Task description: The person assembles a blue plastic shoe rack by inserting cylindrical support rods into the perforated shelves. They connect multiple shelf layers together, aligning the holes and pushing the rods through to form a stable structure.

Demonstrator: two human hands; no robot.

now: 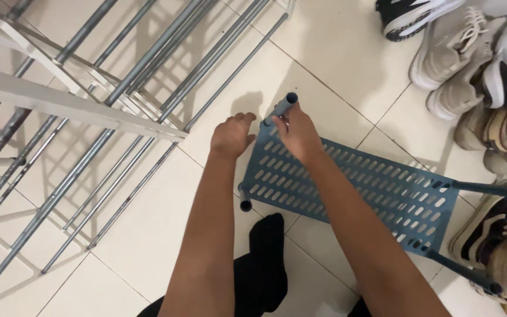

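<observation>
Leg fitting in hand: right hand point(298, 134) pinches the blue leg tube point(283, 106) at the perforated blue panel's point(382, 188) corner. Left hand point(232, 135), fingers curled and empty, steadies the panel edge; next, the tube likely needs seating straight.

Pale glossy floor tiles point(335, 53) with thin grey grout lines. A grey metal rack point(89, 100) lies at left; sneakers point(470, 58) crowd the right edge.

shelf panel point(382, 188): matt blue plastic | rack point(118, 88): grey metal | floor tiles point(148, 235): glossy
</observation>
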